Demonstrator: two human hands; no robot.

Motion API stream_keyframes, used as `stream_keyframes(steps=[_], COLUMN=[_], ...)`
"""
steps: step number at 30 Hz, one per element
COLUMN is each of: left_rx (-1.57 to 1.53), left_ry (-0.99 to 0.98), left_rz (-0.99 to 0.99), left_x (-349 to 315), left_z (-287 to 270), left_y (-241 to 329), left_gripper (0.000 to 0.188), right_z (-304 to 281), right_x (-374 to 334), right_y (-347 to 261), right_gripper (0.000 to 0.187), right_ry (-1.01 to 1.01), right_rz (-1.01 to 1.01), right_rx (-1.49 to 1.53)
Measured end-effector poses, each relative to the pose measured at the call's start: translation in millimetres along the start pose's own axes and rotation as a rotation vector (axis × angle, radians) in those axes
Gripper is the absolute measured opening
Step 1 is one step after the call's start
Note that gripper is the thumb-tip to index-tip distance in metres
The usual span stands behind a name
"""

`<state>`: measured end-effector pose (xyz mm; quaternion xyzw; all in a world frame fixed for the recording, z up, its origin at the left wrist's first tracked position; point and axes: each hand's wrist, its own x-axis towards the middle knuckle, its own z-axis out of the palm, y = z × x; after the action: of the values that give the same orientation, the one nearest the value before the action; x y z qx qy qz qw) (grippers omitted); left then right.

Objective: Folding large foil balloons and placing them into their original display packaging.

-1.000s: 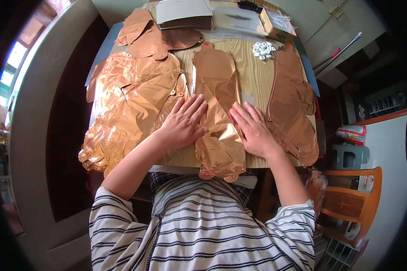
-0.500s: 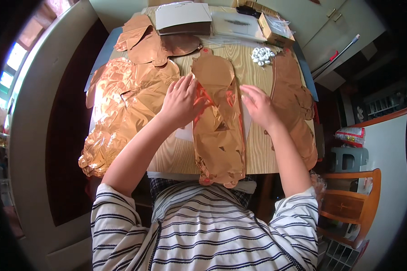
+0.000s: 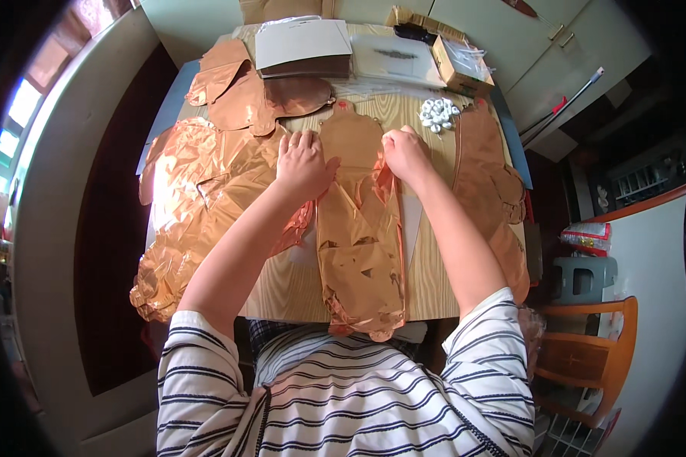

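Lengthwise before me lies a folded copper-coloured foil balloon [image 3: 360, 251], its near end hanging slightly over the table's front edge. My left hand [image 3: 303, 162] is curled over its upper left edge, and reddish-lined foil sticks out beneath that wrist. At the upper right edge, my right hand [image 3: 406, 155] is closed in a fist-like pinch on the foil, which bunches up below the fingers. Fingertips of the left hand are partly hidden. Left of it spreads a crumpled foil balloon [image 3: 190, 183]; another folded foil balloon [image 3: 484, 167] lies to the right.
At the back stand a stack of white card sheets [image 3: 302, 46], a clear plastic pack [image 3: 396, 59] and an open cardboard box [image 3: 462, 67]. A white knobbly bundle [image 3: 439, 114] sits near the right balloon. More copper foil [image 3: 236, 95] lies back left. A wooden chair [image 3: 579, 354] stands at right.
My right hand has closed on the balloon's upper right edge from an open pose beside it. The left hand has curled its fingers at the left edge, where foil now pokes out.
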<state>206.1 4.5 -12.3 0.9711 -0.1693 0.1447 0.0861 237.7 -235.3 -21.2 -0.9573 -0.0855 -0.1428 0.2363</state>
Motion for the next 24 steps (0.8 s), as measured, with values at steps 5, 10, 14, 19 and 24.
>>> stream_keyframes(steps=[5,10,14,19,24], left_rx=[-0.075,-0.118,-0.207,-0.280,-0.171], left_ry=[0.000,0.053,0.080,-0.002,-0.070], left_rz=[-0.014,0.025,0.009,0.099,0.113], left_x=[0.7,3.6,-0.3,-25.2,-34.4], left_z=[4.7,11.6,5.2,-11.1,-4.8], left_y=[-1.3,-2.0,-5.6,-9.6,-6.4], left_gripper=[0.061,0.060,0.057,0.058,0.065], right_z=[-4.7,-12.5,-34.8,-58.9,-43.9], right_x=[-2.0,-5.0,-19.8,-76.2,-109.9], right_y=[-3.7,-2.0,9.0,6.6,-8.2], right_gripper=[0.020,0.020,0.023,0.037,0.057], right_ry=[-0.027,-0.019,0.039,0.047,-0.152], right_rz=[0.076,0.121,0.118,-0.078,-0.180], right_rx=[0.008,0.057,0.206,0.130,-0.110])
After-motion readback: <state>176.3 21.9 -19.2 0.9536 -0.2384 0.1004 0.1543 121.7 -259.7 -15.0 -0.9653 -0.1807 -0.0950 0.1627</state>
